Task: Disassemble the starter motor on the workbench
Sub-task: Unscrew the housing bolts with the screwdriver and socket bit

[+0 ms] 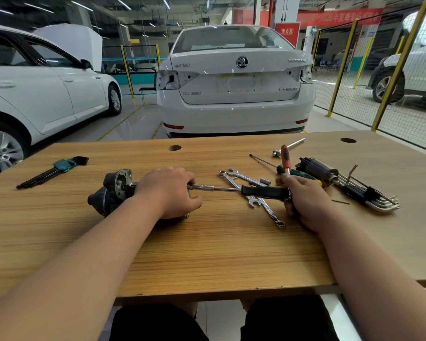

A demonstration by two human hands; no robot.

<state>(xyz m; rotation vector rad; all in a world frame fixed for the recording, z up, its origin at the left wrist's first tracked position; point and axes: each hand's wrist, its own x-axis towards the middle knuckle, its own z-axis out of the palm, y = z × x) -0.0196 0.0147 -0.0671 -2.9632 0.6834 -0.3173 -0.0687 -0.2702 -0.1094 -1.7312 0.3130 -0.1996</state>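
1. The starter motor (113, 193) lies on its side on the tabletop (207, 254), left of centre, with its mounting flange to the left.
2. The left hand (169, 193) is curled over the motor's right end, fingers and thumb wrapped round it and hiding that part.
3. The right hand (305, 200) has its fingers closed round the black handle of a socket driver (263, 192). The driver's metal shaft runs left to the motor, meeting it at the left hand's fingertips.
4. A red-handled screwdriver (285, 158) sticks up from the same right-hand grip.
5. A green holder (65, 165) at far left carries a fanned set of black hex keys (40, 177), all seated in it.
6. A dark holder (354, 190) at far right carries silver hex keys (384, 204); one key is swung out and stands up from the set.
7. A dark cylindrical motor part (320, 169) lies just beside that holder.
8. Two combination wrenches (251, 190) lie crossed under the driver, with a small socket (265, 181) near them.
9. A green-handled screwdriver (298, 173) lies behind the right hand.
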